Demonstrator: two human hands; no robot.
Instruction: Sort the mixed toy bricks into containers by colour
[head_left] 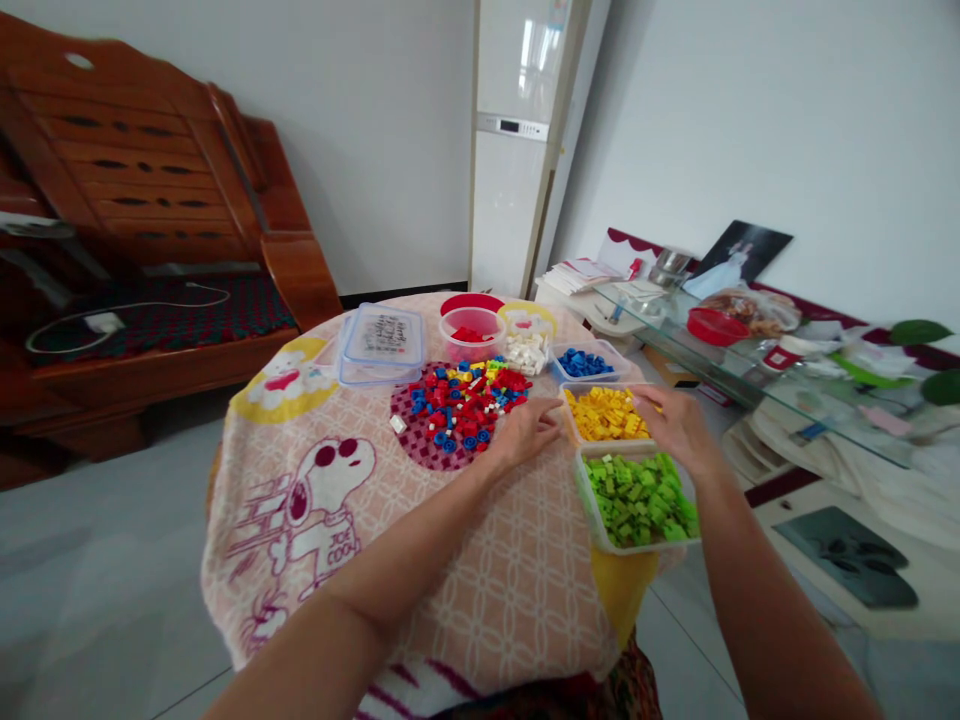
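Note:
My left hand (527,432) rests on the tablecloth at the right edge of a mixed pile of toy building bricks (469,400), mostly red and blue. Its fingers are loosely bent and apart, with nothing seen in them. Over the right side of a clear box of yellow bricks (606,414) is my right hand (673,425), fingers pinched together. A bit of yellow shows at those fingertips, apparently a yellow brick. Nearer me stands a box of green bricks (641,500); behind the yellow one is a box of blue bricks (585,363).
White bricks (528,352) lie heaped beside a round tub (472,330) holding red bricks. Clear lids (384,340) are stacked at the back left. A cluttered glass-topped table (795,385) stands to the right, a wooden bench (150,200) to the left.

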